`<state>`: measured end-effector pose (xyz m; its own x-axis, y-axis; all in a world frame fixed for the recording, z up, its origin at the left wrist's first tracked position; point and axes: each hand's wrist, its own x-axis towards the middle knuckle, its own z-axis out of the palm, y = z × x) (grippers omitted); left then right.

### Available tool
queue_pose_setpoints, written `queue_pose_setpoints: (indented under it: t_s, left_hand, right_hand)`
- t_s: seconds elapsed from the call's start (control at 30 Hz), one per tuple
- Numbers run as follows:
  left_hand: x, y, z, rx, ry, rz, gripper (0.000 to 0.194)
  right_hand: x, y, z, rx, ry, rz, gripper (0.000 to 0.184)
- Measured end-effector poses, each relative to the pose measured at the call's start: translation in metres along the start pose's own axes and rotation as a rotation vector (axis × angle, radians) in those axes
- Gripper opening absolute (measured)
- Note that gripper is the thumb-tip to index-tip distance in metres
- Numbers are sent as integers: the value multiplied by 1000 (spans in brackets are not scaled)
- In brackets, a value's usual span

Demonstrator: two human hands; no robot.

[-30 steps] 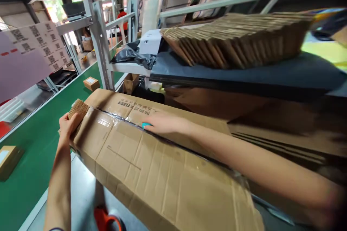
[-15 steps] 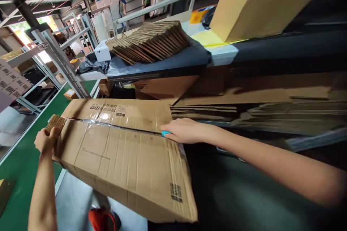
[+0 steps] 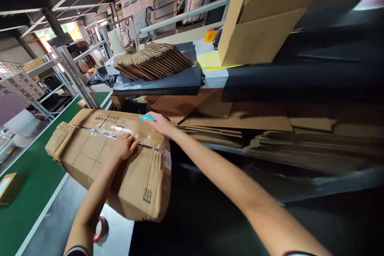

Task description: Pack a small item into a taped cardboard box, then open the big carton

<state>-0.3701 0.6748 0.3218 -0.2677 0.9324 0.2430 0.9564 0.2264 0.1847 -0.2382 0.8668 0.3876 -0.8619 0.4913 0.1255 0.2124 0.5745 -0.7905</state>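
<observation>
A large taped cardboard box (image 3: 99, 160) lies at an angle across the table edge, with a dark seam along its top and clear tape over it. My left hand (image 3: 124, 147) presses on the box top with its fingers curled over the seam. Past the seam, near the far right corner of the box, my right hand (image 3: 160, 123) is closed around a small turquoise tool (image 3: 148, 118), perhaps a box cutter. Its tip is too small to make out.
Below the box, a tape roll (image 3: 102, 230) with a red core lies on the light tabletop (image 3: 45, 216). A green conveyor (image 3: 33, 182) runs along the left. The shelf above holds stacked folded cardboard (image 3: 153, 62) and an open carton (image 3: 261, 28). Flattened cartons (image 3: 300, 148) fill the lower shelf.
My left hand has let go of the box's left end and moved right onto the seam. The right hand has moved up and left with the turquoise tool. The box appears shifted left.
</observation>
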Motion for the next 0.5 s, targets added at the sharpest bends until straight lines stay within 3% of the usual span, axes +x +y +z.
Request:
queue_pose_setpoints:
  t_s: [0.13,0.27,0.4,0.5]
  left_hand:
    - [4,19,-10,61,-76,-87,36]
    - [-5,37,-44,109,-64,-272,39]
    - [-47,45,-86,-4,230,-364,50]
    - [-92,46,-97,-137,549,-324,52]
  right_hand:
    - [34,8,61,101,-80,63,30]
    - [39,34,81,120,-102,45,29]
    - [33,49,80,105,-99,-4,35]
    - [27,50,78,81,-109,-51,34]
